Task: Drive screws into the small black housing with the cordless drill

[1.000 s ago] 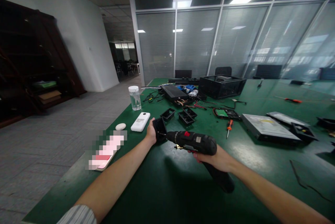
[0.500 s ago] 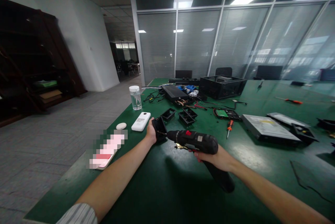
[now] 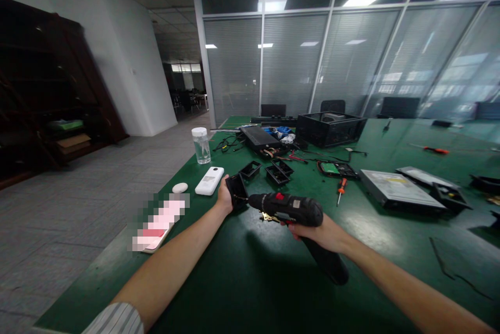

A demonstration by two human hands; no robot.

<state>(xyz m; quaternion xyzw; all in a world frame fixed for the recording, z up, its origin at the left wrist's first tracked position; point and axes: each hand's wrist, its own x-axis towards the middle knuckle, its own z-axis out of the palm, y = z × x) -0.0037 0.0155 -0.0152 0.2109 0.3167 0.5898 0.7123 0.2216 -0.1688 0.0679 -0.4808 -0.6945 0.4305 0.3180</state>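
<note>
My left hand [image 3: 225,197] grips a small black plastic frame [image 3: 236,192] by its left side, tilted up off the green table. A black cordless drill [image 3: 289,209] with a red switch is in my right hand [image 3: 316,232], its fingers wrapped round the handle. The drill points left, and its bit reaches the inside of the black frame. Whether the tip sits on a screw is too small to tell. Beneath the drill lie some brass-coloured metal pieces [image 3: 269,217], partly hidden by it. Just beyond the held frame stand similar black frames [image 3: 278,173].
To the left are a white power bank [image 3: 210,181], a round white object [image 3: 180,188], a blurred-out phone [image 3: 158,237] and a clear jar [image 3: 201,146]. An orange screwdriver [image 3: 341,192], an optical drive [image 3: 398,192] and a black computer case [image 3: 332,128] lie to the right and back.
The view has shifted very slightly. Both hands, the black frame and the drill keep the same positions relative to each other.
</note>
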